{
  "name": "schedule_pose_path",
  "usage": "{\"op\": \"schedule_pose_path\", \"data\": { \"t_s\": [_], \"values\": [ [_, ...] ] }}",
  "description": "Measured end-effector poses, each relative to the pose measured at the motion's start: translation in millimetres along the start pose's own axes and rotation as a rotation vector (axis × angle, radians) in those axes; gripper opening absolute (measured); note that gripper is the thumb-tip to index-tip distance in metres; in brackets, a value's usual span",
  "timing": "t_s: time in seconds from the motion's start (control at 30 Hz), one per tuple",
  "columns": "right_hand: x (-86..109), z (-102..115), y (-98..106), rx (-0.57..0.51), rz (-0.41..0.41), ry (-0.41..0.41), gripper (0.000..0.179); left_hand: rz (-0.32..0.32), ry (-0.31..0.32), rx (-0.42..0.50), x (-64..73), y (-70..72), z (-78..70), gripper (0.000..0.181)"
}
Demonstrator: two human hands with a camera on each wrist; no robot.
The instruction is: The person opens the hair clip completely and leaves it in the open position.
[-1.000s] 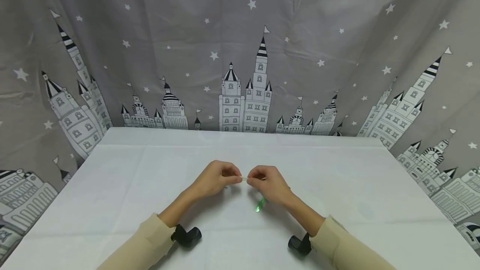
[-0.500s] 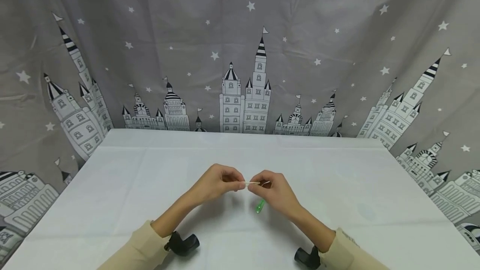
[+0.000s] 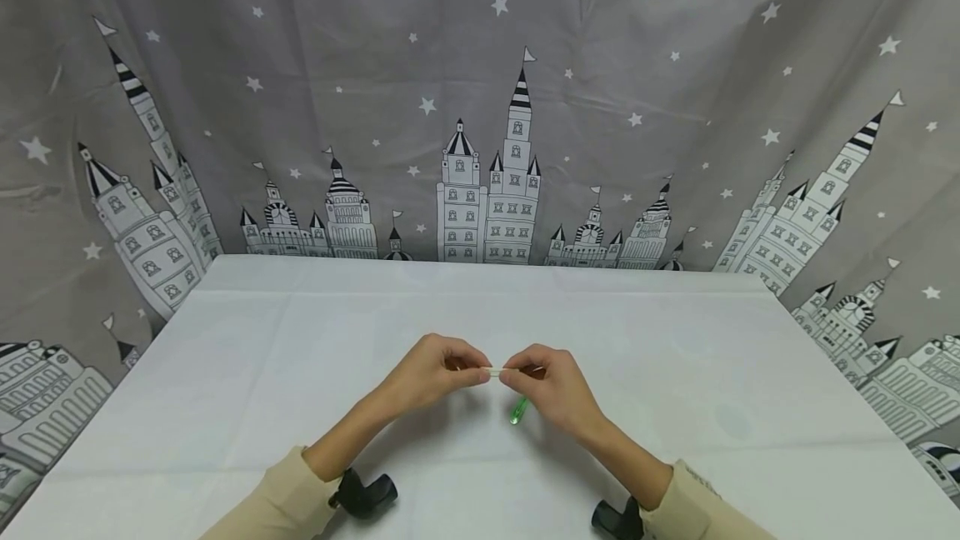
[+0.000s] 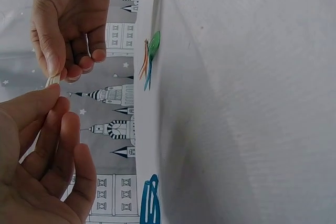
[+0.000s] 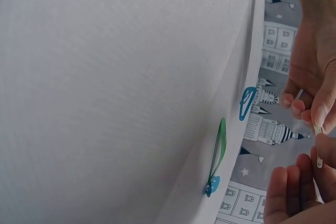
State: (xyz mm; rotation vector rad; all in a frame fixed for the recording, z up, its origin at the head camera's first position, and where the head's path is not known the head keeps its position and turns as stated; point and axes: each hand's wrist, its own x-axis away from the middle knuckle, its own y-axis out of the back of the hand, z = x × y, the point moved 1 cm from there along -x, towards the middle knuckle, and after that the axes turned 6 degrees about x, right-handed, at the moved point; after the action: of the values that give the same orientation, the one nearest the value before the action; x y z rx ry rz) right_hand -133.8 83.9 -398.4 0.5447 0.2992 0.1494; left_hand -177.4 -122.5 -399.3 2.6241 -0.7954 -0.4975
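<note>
Left hand point(image 3: 435, 369) and right hand point(image 3: 553, 383) each pinching an end of pale clip point(image 3: 494, 372); light, even pressure probably steadies it best.

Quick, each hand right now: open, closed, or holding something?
Left hand: holding, pinching a slim pale piece at the fingertips.
Right hand: holding, pinching the same piece from the other side.
</note>
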Motion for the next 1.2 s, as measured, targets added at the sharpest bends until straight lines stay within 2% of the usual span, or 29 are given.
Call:
{"op": "schedule_pose_path", "data": {
  "t_s": [0.2,0.63,0.73,1.07,1.2],
  "values": [
    [-0.8,1.9,-1.1,0.008,-0.025,0.009,0.003,-0.023,-0.008,-0.026,1.1,-1.1,-0.1,0.009],
    [-5.1,-7.6,3.9,-0.006,-0.068,0.018,0.005,-0.052,0.008,-0.028,-9.1,-7.1,-1.9,0.011],
    [-6.4,-7.8,3.7,0.029,-0.087,0.037,0.004,-0.087,0.012,-0.045,-10.4,-8.8,-1.6,0.011],
    [-12.4,-4.3,0.0,0.167,-0.23,0.143,0.01,-0.271,-0.058,-0.112,-12.4,-17.0,-8.4,0.004],
    [-13.5,-4.5,-2.4,0.183,-0.274,0.182,0.012,-0.31,-0.07,-0.119,-12.9,-19.0,-10.4,0.004]
  ]
}}
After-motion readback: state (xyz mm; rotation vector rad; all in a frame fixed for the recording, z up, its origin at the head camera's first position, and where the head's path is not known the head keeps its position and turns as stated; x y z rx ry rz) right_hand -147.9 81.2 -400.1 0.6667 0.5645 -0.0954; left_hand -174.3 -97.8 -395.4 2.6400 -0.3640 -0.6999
